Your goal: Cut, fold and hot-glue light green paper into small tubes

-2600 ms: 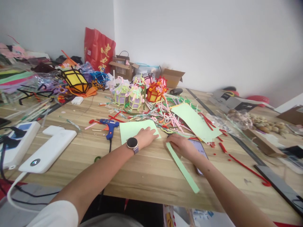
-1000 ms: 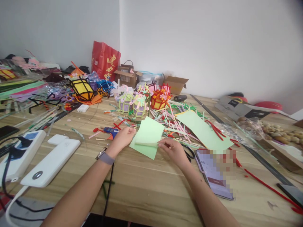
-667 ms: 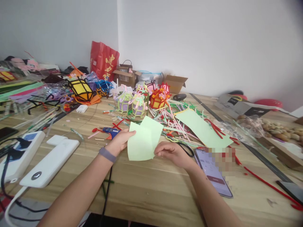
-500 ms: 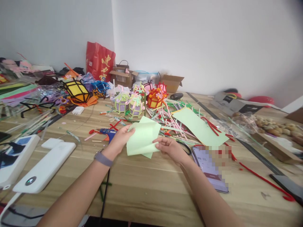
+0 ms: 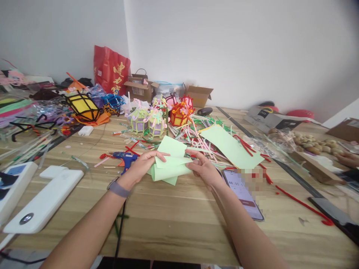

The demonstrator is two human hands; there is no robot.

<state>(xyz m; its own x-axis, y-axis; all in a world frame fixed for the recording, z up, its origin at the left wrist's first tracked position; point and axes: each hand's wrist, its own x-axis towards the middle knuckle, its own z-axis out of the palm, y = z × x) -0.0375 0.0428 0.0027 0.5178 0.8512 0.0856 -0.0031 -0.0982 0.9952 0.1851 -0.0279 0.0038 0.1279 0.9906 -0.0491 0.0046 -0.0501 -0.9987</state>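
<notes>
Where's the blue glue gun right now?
In the head view, the blue glue gun is lying on the wooden table, left of the middle, right beside the left hand and near some red fuzzy stems.

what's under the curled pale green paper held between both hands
Another pale green paper sheet sticks out beyond its far and near edges, above the brown wooden tabletop; that sheet's middle is covered.

Glue gun (image 5: 126,157) left of paper (image 5: 171,173), phone (image 5: 238,192) right

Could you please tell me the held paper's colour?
The held paper is light green, as the head view shows.
</notes>
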